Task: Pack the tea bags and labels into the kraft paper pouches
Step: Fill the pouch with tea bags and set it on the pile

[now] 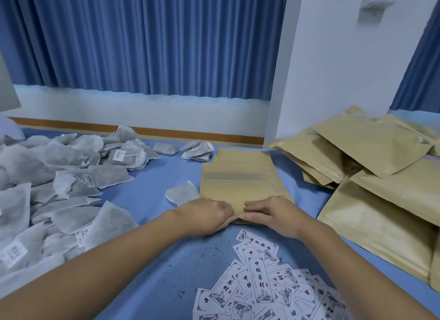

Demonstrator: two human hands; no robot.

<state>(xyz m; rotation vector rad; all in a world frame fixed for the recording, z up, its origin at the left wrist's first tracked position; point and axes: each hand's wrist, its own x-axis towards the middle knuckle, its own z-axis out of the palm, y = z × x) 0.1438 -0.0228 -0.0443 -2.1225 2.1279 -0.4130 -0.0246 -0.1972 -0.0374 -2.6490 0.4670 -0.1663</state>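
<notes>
– Blue curtains (142,45) hang at the far side, and a blue table cloth (154,260) covers the whole top. What is in the middle?
– One flat brown kraft paper pouch (240,179). It lies on the cloth, just past the hands. More pouches may lie under it, but I can't be sure.
– What are the hands doing?
– The left hand (204,216) and the right hand (273,216) both pinch the pouch's near edge. Their fingertips almost meet.
– Is the pouch open?
– I can't tell. I think they are trying to pull it open.
– Where is the stuff that goes in?
– A big heap of soft grey-white tea bags (59,176) is on the left. One single tea bag (182,193) lies just beside the pouch's left side. The white paper labels (262,291) with black writing are spread out near, between the two arms.
– What could go wrong?
– If the hands tug too hard, the pouch could slide or tear. An arm could brush the labels and push them off the near edge. Little dark crumbs (190,255) sit on the cloth too, and they could get inside.
– And on the right?
– A messy pile of brown pouches (369,176). They lie tilted on each other, so one could slip toward the middle pouch.
</notes>
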